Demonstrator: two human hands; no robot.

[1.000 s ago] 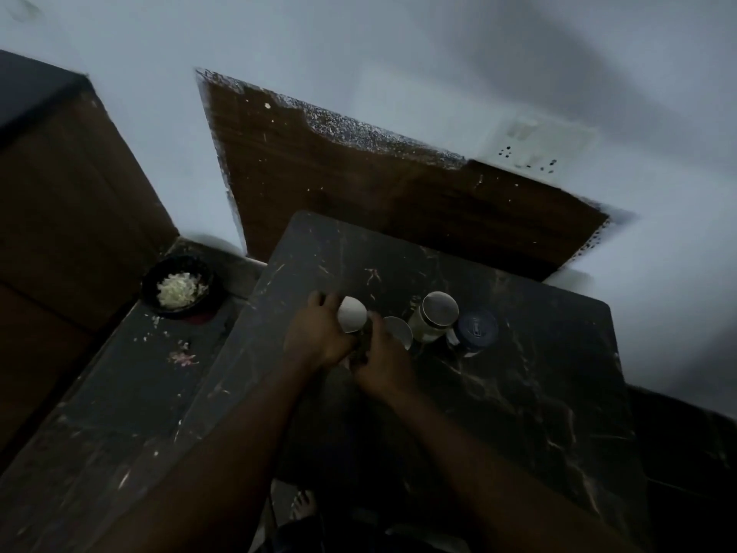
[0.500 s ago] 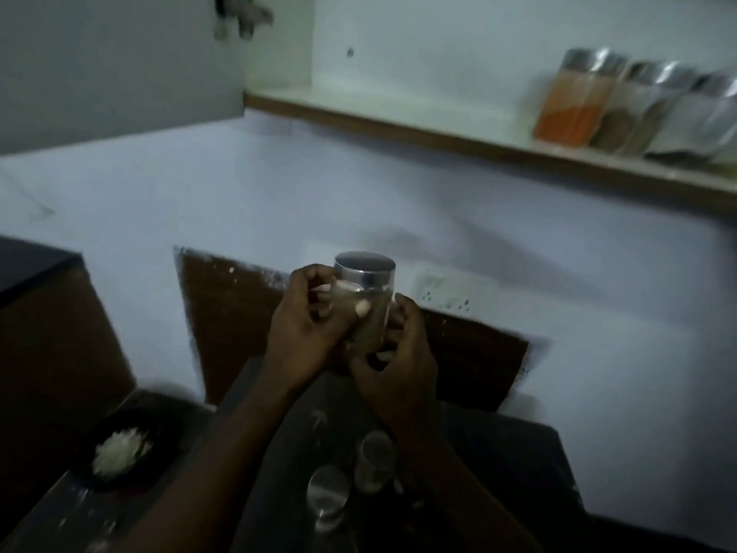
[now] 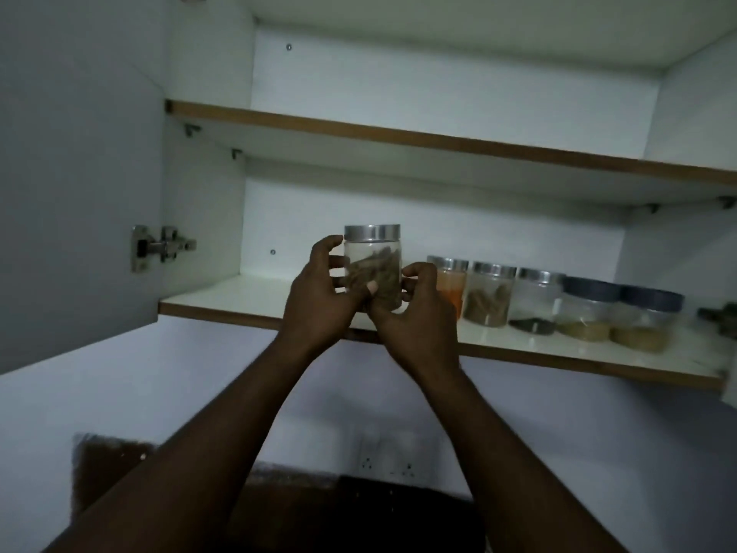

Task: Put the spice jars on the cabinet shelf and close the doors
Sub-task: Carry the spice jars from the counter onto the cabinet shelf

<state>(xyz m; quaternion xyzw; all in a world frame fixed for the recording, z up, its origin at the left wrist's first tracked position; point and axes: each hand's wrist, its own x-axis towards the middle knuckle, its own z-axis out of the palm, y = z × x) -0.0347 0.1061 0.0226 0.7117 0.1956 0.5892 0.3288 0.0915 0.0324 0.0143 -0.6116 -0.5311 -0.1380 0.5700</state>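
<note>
Both my hands hold a clear spice jar (image 3: 377, 269) with a silver lid and brown sticks inside, upright in front of the lower cabinet shelf (image 3: 247, 299). My left hand (image 3: 319, 297) grips its left side; my right hand (image 3: 418, 309) grips its lower right side. Whether the jar's base touches the shelf is hidden by my hands. To its right several jars stand in a row on the shelf: an orange-filled one (image 3: 450, 283), a brown one (image 3: 488, 293), a clear one (image 3: 536, 301) and two with dark lids (image 3: 590, 309).
The left cabinet door (image 3: 75, 173) stands open with its hinge (image 3: 159, 247) showing. An upper shelf (image 3: 399, 135) is above. A wall socket (image 3: 387, 457) and the dark countertop (image 3: 359, 508) lie below.
My hands picked the jar up off the countertop and raised it to the lower shelf. The view tilted up from the counter to the open cabinet.
</note>
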